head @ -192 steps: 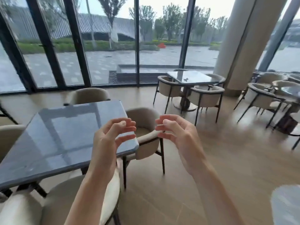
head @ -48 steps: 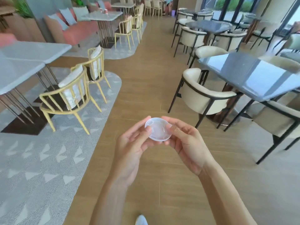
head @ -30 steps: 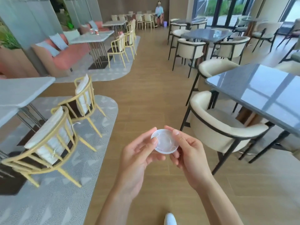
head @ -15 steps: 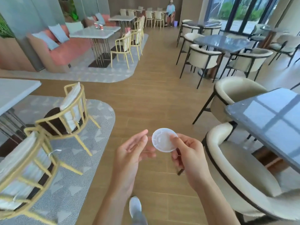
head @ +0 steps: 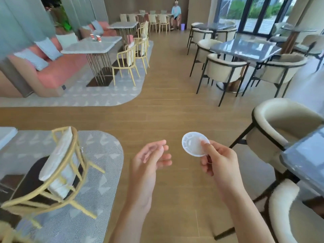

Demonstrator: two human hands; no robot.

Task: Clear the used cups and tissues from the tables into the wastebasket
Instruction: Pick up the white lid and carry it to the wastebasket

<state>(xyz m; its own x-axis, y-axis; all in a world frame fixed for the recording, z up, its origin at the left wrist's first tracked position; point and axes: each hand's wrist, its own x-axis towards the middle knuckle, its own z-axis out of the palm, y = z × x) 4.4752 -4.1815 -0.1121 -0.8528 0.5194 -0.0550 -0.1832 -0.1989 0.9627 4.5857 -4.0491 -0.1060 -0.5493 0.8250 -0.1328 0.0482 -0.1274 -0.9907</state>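
My right hand (head: 218, 161) is up in front of me, thumb and fingers (head: 206, 148) pinching a small round translucent plastic lid (head: 193, 143) by its near edge, its ribbed face turned toward me. My left hand (head: 150, 156) floats just beside it, not touching, fingers loosely curled and holding nothing. Below both is the wooden floor (head: 168, 106) of a café aisle. On my left, a yellow wire chair (head: 52, 174) stands on a grey patterned rug (head: 98, 190). On my right, a cream armchair (head: 280, 123) sits at a glossy dark worktop (head: 308, 158). Farther off on the left, a white worktop (head: 91, 45) by a pink sofa (head: 57, 71) carries two reddish cups (head: 95, 38). At the far end a person (head: 175, 14) sits, with a small lilac wastebasket (head: 182, 26) on the floor just beside them.
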